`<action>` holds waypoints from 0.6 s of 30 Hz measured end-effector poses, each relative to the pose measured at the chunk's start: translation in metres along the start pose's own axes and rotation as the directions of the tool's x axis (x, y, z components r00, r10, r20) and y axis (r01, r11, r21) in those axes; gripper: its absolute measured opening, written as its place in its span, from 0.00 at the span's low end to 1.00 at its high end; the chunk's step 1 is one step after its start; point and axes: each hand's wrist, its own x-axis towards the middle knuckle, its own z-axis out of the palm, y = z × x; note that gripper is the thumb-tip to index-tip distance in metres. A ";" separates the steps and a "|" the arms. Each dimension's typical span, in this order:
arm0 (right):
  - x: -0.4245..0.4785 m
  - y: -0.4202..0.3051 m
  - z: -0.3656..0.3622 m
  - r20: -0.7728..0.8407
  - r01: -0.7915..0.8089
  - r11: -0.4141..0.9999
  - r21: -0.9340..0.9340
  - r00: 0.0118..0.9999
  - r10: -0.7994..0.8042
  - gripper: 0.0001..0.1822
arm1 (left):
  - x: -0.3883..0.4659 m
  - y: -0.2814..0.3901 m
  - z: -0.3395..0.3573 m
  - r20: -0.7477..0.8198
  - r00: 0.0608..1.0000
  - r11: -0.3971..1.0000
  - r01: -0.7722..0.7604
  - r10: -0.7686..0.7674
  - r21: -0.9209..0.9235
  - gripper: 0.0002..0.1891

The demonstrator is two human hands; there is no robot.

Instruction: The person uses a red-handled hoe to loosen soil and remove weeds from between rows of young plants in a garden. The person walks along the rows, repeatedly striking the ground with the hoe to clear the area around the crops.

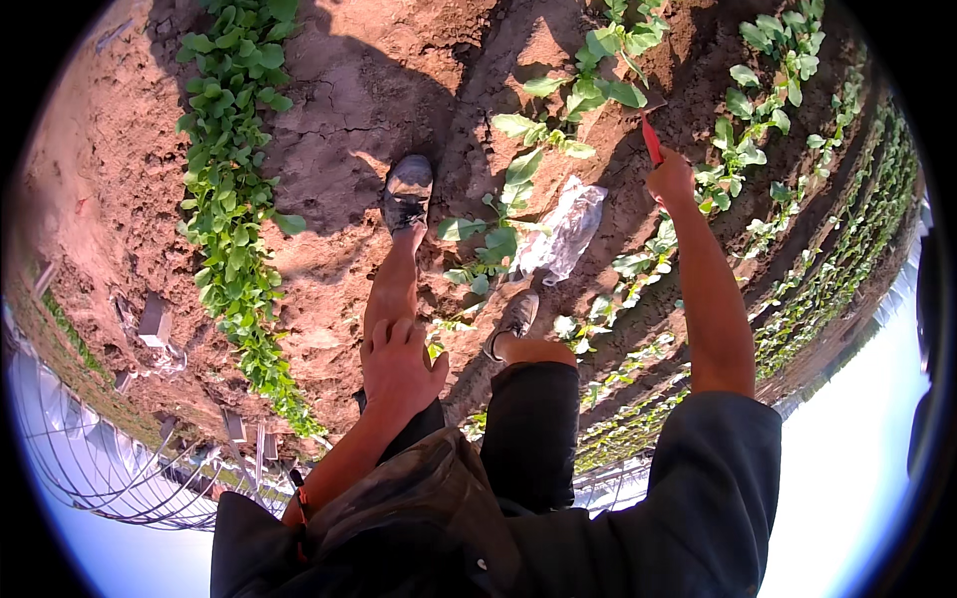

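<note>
My right hand point(671, 179) is closed around the red handle of a small hand hoe point(651, 139), whose metal blade reaches the soil beside a leafy green plant point(585, 96). My left hand point(401, 364) rests on my left leg near the knee, fingers somewhat spread, with no tool in it. Between the crop rows lies a crumpled translucent plastic bag point(564, 232), just ahead of my right shoe point(516, 318). Farther forward, my left shoe point(408, 190) stands on bare brown soil.
A dense row of leafy greens point(232, 187) runs along the left. More plant rows point(740, 149) curve away on the right. Blocks point(155, 320) lie on the soil at the far left, near a curved metal frame point(97, 478). The ground is cracked and uneven.
</note>
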 end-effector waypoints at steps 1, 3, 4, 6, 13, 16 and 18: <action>-0.006 -0.001 0.003 0.007 -0.019 1.000 0.025 1.000 0.018 0.35 | -0.003 0.002 0.004 -0.005 1.000 1.000 -0.008 0.008 0.030 0.27; -0.008 0.006 0.014 -0.023 -0.006 0.999 0.047 1.000 0.007 0.34 | -0.010 0.007 0.016 0.000 1.000 0.996 -0.022 0.022 0.090 0.27; -0.009 0.013 0.021 -0.039 0.001 0.998 0.063 0.999 0.002 0.34 | -0.015 0.009 0.025 -0.013 1.000 0.993 -0.027 0.029 0.113 0.26; -0.010 0.031 0.038 -0.057 0.005 0.989 0.148 0.998 0.003 0.33 | -0.028 0.015 0.043 -0.054 0.997 0.987 -0.042 0.051 0.153 0.26; -0.066 0.115 0.112 -0.212 0.068 0.890 0.451 0.977 0.033 0.32 | -0.068 0.006 0.133 -0.195 0.975 0.950 -0.042 0.107 0.311 0.21; -0.161 0.139 0.193 -0.257 0.179 0.685 0.706 0.966 0.013 0.39 | -0.094 0.011 0.167 -0.215 0.970 0.910 -0.014 0.113 0.415 0.19; -0.245 0.175 0.251 -0.217 0.169 0.578 0.798 0.976 0.015 0.42 | -0.096 0.022 0.201 -0.191 0.951 0.864 -0.121 0.241 0.489 0.19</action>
